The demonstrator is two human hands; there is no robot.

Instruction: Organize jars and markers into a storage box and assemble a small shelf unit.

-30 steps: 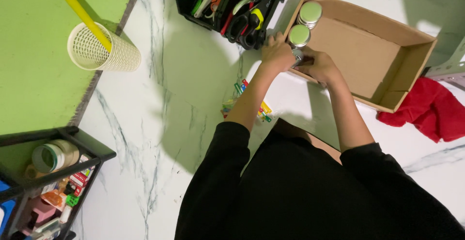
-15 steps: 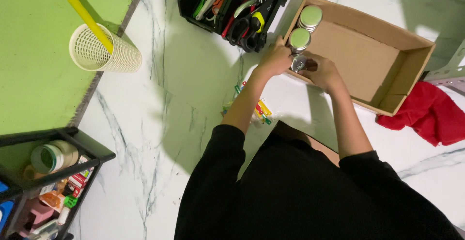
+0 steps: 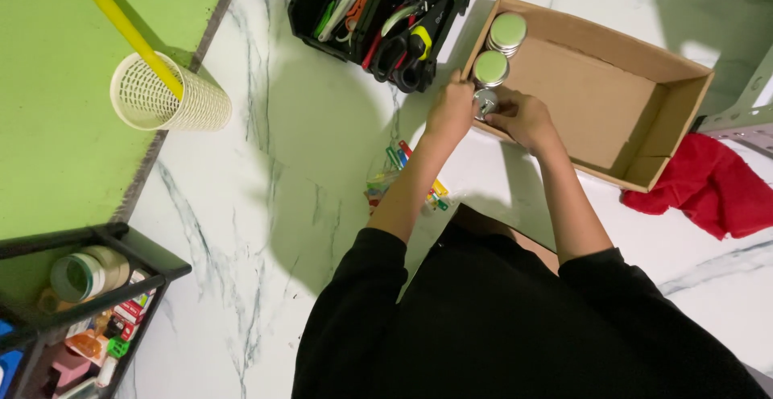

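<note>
Both my hands meet at the near left corner of an open cardboard box [image 3: 660, 85]. My left hand [image 3: 452, 109] and my right hand [image 3: 523, 117] together grip a small silver tin [image 3: 485, 101] at the box's edge. Two round tins with pale green lids [image 3: 491, 67] [image 3: 508, 30] stand in a row just beyond it, along the box's left wall. The rest of the box floor is bare cardboard. A small heap of coloured clips [image 3: 403, 175] lies on the marble under my left forearm.
A black organiser [image 3: 386, 12] with scissors and pens stands left of the box. A cream mesh cup [image 3: 165, 97] holding a yellow stick rests on a green mat [image 3: 48, 125]. A red cloth [image 3: 713, 190] lies at right. A black rack [image 3: 72, 310] with tape rolls is bottom left.
My hands have shifted slightly up and into the box corner with the silver tin. The view has moved a little; nothing else has changed place.
</note>
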